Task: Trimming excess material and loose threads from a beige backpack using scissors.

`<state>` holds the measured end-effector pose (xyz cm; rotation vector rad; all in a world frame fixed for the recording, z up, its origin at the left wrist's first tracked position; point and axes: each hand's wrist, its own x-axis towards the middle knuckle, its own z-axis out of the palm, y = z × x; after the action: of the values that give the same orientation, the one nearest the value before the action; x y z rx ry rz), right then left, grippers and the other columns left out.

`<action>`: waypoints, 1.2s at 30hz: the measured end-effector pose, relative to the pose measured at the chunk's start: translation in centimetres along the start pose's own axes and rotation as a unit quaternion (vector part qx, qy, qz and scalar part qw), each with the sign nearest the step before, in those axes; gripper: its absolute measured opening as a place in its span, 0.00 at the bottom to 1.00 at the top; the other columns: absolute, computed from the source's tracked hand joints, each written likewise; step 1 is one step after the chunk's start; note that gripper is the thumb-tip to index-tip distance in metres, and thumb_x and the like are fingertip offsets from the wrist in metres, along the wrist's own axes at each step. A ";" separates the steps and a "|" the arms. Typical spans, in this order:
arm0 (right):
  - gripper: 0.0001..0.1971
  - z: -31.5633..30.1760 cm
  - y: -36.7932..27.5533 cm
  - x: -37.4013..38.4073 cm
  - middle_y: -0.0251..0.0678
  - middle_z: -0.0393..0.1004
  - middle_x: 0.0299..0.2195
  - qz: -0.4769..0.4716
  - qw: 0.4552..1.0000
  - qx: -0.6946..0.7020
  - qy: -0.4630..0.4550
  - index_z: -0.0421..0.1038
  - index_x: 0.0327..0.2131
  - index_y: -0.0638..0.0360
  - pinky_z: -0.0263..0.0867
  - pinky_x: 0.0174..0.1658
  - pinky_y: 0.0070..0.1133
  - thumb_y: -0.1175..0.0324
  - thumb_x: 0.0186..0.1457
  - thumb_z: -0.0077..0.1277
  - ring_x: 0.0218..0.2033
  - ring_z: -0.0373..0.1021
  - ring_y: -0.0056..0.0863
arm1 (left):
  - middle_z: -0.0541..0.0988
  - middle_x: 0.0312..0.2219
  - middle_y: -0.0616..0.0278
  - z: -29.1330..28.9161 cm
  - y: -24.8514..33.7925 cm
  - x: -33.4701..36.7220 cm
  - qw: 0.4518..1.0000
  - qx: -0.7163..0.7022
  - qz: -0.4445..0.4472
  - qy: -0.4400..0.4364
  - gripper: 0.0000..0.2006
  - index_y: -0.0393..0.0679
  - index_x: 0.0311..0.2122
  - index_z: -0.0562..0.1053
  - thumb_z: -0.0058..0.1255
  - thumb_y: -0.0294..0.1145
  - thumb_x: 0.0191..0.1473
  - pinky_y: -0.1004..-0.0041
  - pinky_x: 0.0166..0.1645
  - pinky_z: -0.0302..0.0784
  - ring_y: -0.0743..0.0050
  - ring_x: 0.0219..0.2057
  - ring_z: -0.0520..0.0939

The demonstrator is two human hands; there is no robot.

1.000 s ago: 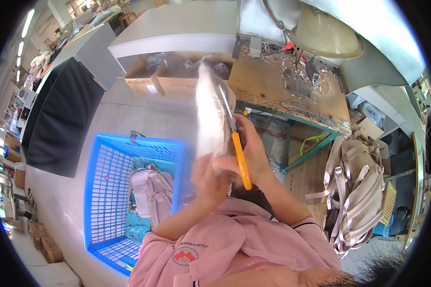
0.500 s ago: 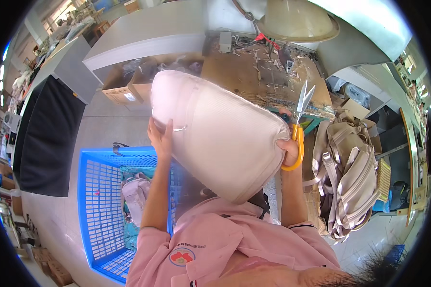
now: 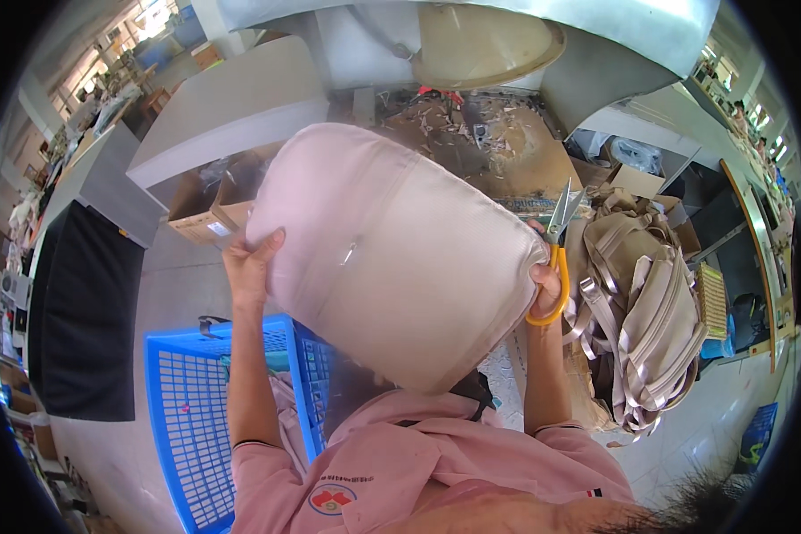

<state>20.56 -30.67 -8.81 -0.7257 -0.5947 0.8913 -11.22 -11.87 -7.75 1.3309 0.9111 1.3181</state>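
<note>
A pale pink and beige fabric bag (image 3: 392, 258) with a small zipper pull on its face is held up slantwise before my chest. My left hand (image 3: 254, 262) grips its left edge, thumb on the front and the other fingers mostly hidden. At the bag's right end, my right hand (image 3: 547, 276) pinches the gathered corner. That same hand carries scissors with orange handles (image 3: 558, 289), the handle loop hanging at the palm. Their metal blades point up and away, slightly parted, touching nothing.
A blue plastic basket (image 3: 304, 365) with fabric items stands at lower left. Beige backpacks (image 3: 645, 311) are piled at right. Ahead lies a scrap-strewn cardboard surface (image 3: 516, 160) below a grey machine housing (image 3: 587, 62). Cardboard boxes (image 3: 200, 209) stand under the left-hand table (image 3: 231, 107).
My left hand has moved left and a little down, along with the bag's left end. The bag's face has spread wider. My right hand still holds the corner and the scissors.
</note>
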 end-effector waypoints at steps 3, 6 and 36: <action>0.35 -0.7 0.4 -0.2 0.35 0.63 0.38 -0.001 0.999 0.016 0.027 0.53 0.44 0.63 0.50 0.50 0.19 0.65 0.26 0.51 0.42 0.61 0.27 | 0.75 0.30 0.56 1.8 2.3 1.6 0.998 0.049 0.016 -0.022 0.20 0.30 0.36 0.70 0.60 0.26 0.35 0.77 0.36 0.70 0.75 0.29 0.75; 0.34 -1.4 0.7 -0.5 0.35 0.65 0.37 -0.007 0.998 0.050 0.045 0.55 0.45 0.62 0.54 0.49 0.20 0.70 0.27 0.50 0.40 0.63 0.27 | 0.76 0.26 0.58 3.5 3.4 3.5 0.991 0.125 0.039 -0.015 0.19 0.29 0.34 0.71 0.60 0.27 0.34 0.78 0.32 0.70 0.76 0.26 0.74; 0.32 -3.4 1.2 -1.1 0.32 0.65 0.37 0.019 0.996 0.042 0.077 0.56 0.44 0.60 0.56 0.47 0.18 0.70 0.28 0.51 0.40 0.64 0.25 | 0.77 0.20 0.55 8.3 2.1 10.3 0.940 0.337 0.027 -0.046 0.18 0.37 0.26 0.74 0.59 0.37 0.27 0.73 0.31 0.70 0.68 0.23 0.77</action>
<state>21.89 -32.20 -12.00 -0.7238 -0.4059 0.8820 -2.13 -3.50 -2.50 1.9305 1.3364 0.9983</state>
